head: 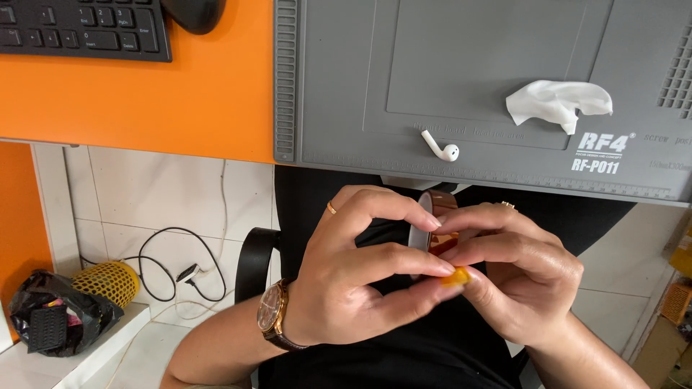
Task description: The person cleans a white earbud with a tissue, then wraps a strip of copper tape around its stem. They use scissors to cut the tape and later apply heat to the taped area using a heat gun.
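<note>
Both our hands meet near us below the desk edge: left hand [346,277] and right hand [519,277] pinch closed on an amber tape roll [435,229]; a white earbud [441,148] lies farther off on the grey mat [346,86].

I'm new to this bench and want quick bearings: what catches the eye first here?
Both hands, left hand and right hand, meet low in the middle, pinching a roll of amber translucent tape over the lap. Above them, on the grey rubbery work mat, lie a single white earbud and a crumpled white wipe. The bright orange desktop fills the upper left.
</note>
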